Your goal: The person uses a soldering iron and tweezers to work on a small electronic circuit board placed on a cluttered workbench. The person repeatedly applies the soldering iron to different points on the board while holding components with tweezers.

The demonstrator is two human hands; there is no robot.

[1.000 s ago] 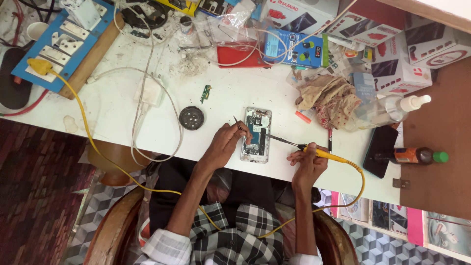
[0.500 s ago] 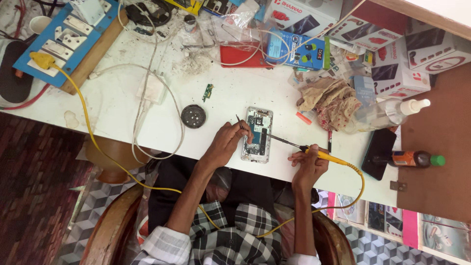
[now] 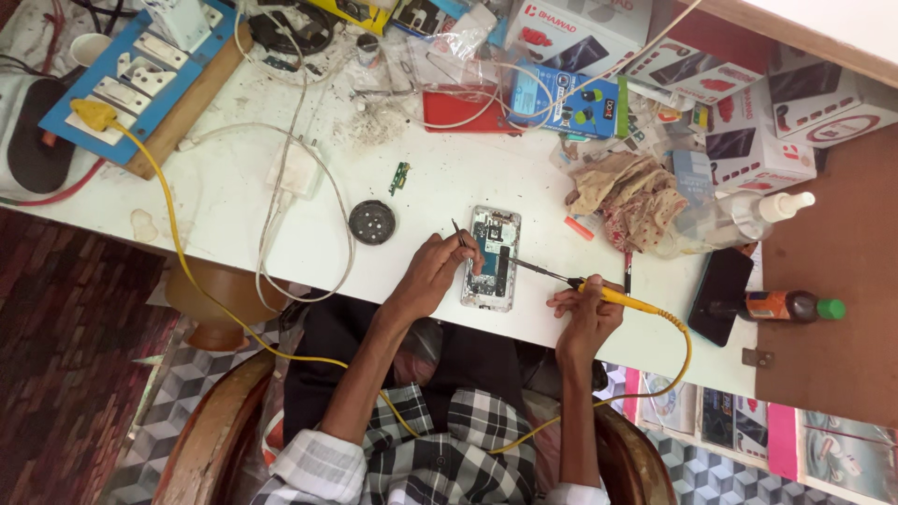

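Observation:
An opened phone (image 3: 493, 257) with its circuit board bare lies on the white table (image 3: 234, 196) in front of me. My left hand (image 3: 432, 271) rests against the phone's left edge and pinches thin dark tweezers (image 3: 456, 232). My right hand (image 3: 587, 313) grips a yellow-handled soldering iron (image 3: 613, 297); its metal tip reaches left to the phone's right edge. A yellow cord (image 3: 687, 351) runs from the iron down across my lap.
A round black part (image 3: 372, 223) and a small green board (image 3: 400, 177) lie left of the phone. At the far left is a blue socket board (image 3: 140, 79). Crumpled cloth (image 3: 627, 196), boxes (image 3: 739, 140), a spray bottle (image 3: 762, 213), a dark phone (image 3: 720, 295) and a brown bottle (image 3: 790, 306) crowd the right.
Both hands stay in the same place on the phone and iron; only the camera view has shifted slightly.

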